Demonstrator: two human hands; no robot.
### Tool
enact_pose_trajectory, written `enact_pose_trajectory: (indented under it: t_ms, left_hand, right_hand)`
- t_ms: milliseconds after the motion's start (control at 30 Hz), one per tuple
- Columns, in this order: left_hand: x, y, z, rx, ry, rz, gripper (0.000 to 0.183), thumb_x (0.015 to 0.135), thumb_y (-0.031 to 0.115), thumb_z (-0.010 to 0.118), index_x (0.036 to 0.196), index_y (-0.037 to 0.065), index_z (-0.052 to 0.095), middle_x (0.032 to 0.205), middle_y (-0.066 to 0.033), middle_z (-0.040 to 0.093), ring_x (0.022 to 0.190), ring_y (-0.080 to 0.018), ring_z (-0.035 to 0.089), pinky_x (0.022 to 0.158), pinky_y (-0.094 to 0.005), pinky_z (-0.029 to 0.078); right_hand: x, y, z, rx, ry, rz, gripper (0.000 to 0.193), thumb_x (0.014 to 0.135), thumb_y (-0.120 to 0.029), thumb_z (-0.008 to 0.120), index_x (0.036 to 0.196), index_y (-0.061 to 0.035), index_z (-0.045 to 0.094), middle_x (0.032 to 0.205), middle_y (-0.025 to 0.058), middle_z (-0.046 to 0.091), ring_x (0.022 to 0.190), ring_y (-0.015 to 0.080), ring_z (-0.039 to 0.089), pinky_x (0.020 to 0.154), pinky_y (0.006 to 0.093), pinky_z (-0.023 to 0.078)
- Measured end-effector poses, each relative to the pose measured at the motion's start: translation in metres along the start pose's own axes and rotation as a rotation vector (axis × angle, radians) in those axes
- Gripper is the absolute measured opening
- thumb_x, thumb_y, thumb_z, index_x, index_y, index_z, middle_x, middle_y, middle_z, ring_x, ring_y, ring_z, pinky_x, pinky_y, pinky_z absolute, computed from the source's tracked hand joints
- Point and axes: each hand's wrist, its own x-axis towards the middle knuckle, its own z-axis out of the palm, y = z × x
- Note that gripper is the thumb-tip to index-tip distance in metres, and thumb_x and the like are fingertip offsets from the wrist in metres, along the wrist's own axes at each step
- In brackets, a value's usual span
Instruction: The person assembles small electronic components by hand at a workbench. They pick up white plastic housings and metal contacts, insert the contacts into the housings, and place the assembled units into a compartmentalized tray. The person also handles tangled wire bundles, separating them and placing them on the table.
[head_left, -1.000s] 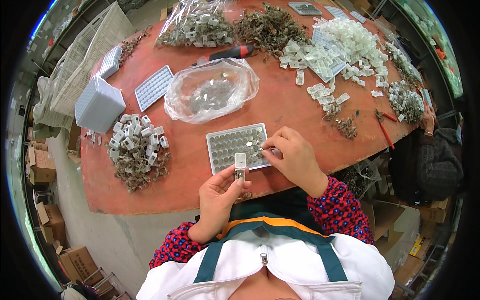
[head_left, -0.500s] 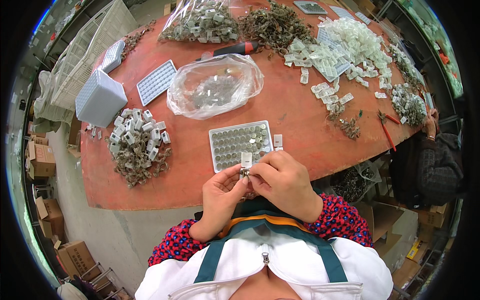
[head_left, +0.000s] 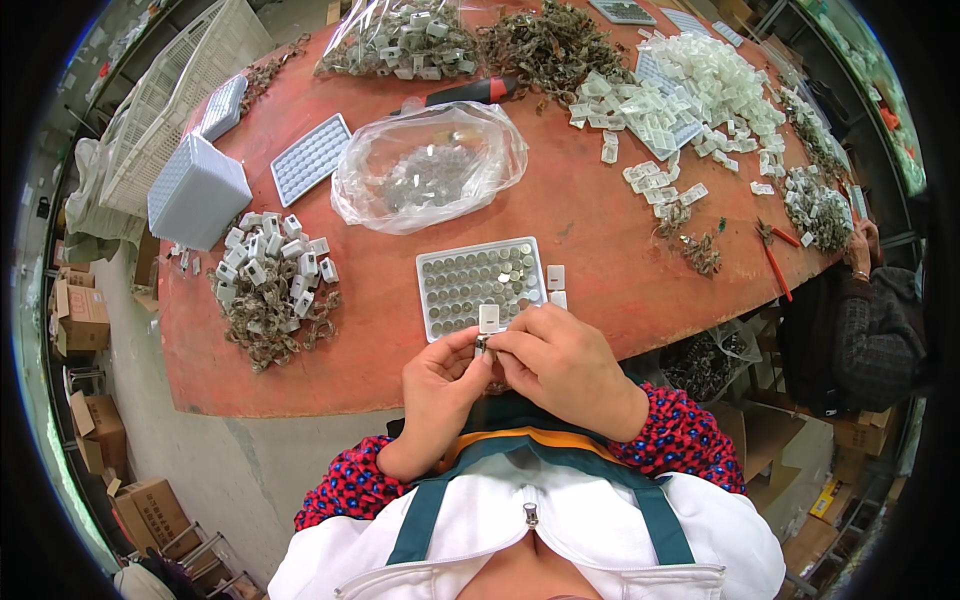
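Observation:
Both hands meet at the near edge of the red table, over a small white plastic case (head_left: 489,318) with its lid standing up. My left hand (head_left: 446,388) grips the case from the left, thumb and fingers closed on its lower part. Fingertips of my right hand (head_left: 560,362) pinch at the case's right side; whether they hold a small part of their own is hidden. Just beyond lies a tray (head_left: 421,262) filled with round silver button cells. Two loose white plastic pieces (head_left: 556,278) lie beside the tray's right edge.
Left stands a pile of white cases with wires (head_left: 265,290), near stacked trays (head_left: 205,195). A clear plastic bag (head_left: 505,165) lies beyond the cell tray. Clear plastic pieces (head_left: 720,85) heap at far right, with red-handled pliers (head_left: 773,262) nearer. Another person's hand (head_left: 862,245) is at the right edge.
The white case has tilted slightly and shifted a little left in my fingers. My right hand has moved slightly left with it, and both hands stay closed at the case.

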Motion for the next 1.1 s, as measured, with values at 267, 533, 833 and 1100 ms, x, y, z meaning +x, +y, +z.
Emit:
enact_pose_trajectory:
  t_ms: [267, 533, 833, 1100]
  left_hand:
    - [0.002, 0.007, -0.005, -0.011, 0.02, -0.106, 0.031, 0.096, 0.001, 0.063, 0.125, -0.008, 0.058, 0.108, -0.0152, 0.071, 0.085, -0.0164, 0.071, 0.075, -0.029, 0.061]
    - [-0.001, 0.012, -0.004, 0.001, 0.057, -0.143, 0.033, 0.097, 0.002, 0.062, 0.128, -0.007, 0.057, 0.113, -0.017, 0.071, 0.086, -0.017, 0.071, 0.076, -0.0299, 0.062]
    - [-0.003, 0.012, -0.007, -0.048, 0.023, -0.15, 0.039, 0.096, 0.0, 0.062, 0.133, -0.008, 0.052, 0.12, -0.0197, 0.067, 0.098, -0.0204, 0.071, 0.084, -0.0315, 0.061]
    - [-0.005, 0.006, -0.003, -0.036, -0.028, -0.036, 0.039, 0.095, -0.002, 0.063, 0.132, -0.01, 0.054, 0.116, -0.018, 0.068, 0.095, -0.019, 0.071, 0.083, -0.0314, 0.061]
  right_hand:
    - [0.001, 0.016, -0.002, 0.077, 0.083, 0.068, 0.011, 0.082, -0.011, 0.074, 0.093, -0.0088, 0.07, 0.091, 0.0057, 0.064, 0.085, 0.0259, 0.064, 0.07, 0.0366, 0.054]
    - [0.011, 0.035, -0.003, -0.084, 0.045, 0.171, 0.012, 0.08, -0.016, 0.077, 0.088, -0.0104, 0.07, 0.086, 0.0056, 0.06, 0.085, 0.026, 0.063, 0.07, 0.0381, 0.053]
    - [0.013, 0.024, -0.01, 0.144, 0.133, 0.1, 0.012, 0.076, -0.012, 0.078, 0.087, -0.0106, 0.072, 0.088, 0.0043, 0.062, 0.083, 0.0244, 0.064, 0.068, 0.0363, 0.054]
    - [0.005, 0.001, 0.003, 0.051, 0.169, 0.023, 0.015, 0.074, -0.01, 0.077, 0.087, -0.0112, 0.07, 0.089, 0.0023, 0.061, 0.078, 0.0217, 0.064, 0.064, 0.0339, 0.054]
